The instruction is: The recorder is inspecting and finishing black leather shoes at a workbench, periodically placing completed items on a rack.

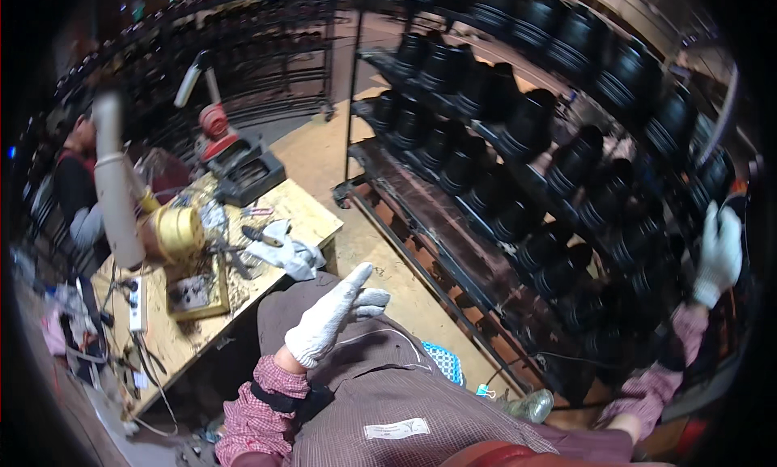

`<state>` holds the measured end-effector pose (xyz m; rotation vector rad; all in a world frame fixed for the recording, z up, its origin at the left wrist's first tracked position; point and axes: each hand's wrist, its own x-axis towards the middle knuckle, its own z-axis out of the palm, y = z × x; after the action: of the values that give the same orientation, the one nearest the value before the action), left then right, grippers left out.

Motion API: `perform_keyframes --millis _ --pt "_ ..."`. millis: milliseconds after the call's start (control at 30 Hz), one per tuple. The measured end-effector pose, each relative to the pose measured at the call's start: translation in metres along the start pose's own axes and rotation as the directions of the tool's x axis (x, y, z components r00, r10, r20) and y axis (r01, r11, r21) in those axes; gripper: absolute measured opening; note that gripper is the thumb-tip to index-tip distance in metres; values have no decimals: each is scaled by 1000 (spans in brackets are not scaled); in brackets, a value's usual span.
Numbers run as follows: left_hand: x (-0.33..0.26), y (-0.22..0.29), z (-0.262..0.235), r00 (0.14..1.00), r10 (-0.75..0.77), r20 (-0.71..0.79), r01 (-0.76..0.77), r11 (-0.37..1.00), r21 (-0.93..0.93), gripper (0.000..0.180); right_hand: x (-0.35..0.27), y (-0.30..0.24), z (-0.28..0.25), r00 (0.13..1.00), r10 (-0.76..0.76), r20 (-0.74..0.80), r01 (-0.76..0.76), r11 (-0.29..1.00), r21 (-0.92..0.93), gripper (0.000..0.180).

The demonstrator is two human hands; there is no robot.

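The person stands between a workbench and a tall rack, both arms raised. The left hand [336, 312], in a white knitted glove, is lifted in front of the chest on a bent arm whose checked sleeve comes up from the lower edge. Its fingers are straight and pressed together, pointing up and to the right, with the thumb lying apart below them; the hand is flat and open, holds nothing and touches nothing.

The right hand [719, 252], also in a white glove, is stretched far out to the right on an extended arm with the same checked sleeve. It reaches into the metal rack [421, 216] and lies against the dark boots [647, 248] there. The back of the glove faces the viewer and the fingers point upward, lying close together; whether they grip a boot or only rest on it cannot be told.

The rack carries rows of black rubber boots [526, 123] set upside down on several tiers, running from upper left to lower right.

To the left stands a wooden workbench [307, 212] bearing a brass-coloured spool [178, 232], a red and grey machine [235, 155], a white cloth [287, 252] and a power strip [136, 303]. Another person [77, 196] sits beyond the bench. A clear plastic bottle [530, 405] lies on the floor near the rack's foot.
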<state>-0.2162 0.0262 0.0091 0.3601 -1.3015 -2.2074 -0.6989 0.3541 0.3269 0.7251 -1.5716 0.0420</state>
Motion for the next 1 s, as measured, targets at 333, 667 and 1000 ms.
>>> perform_keyframes --millis 333,667,1000 --pt "-33 -4 -5 980 197 -23 -198 979 -46 82 -3 -301 -172 701 -576 -420 690 400 603 31" --pt "-129 -27 -64 554 203 -807 -668 687 -286 136 -67 -536 -159 436 -522 -733 -41 -826 563 47" --pt "-196 0 -181 174 349 -921 -693 708 137 106 -82 -560 -138 543 -677 -498 -5 -595 804 57"
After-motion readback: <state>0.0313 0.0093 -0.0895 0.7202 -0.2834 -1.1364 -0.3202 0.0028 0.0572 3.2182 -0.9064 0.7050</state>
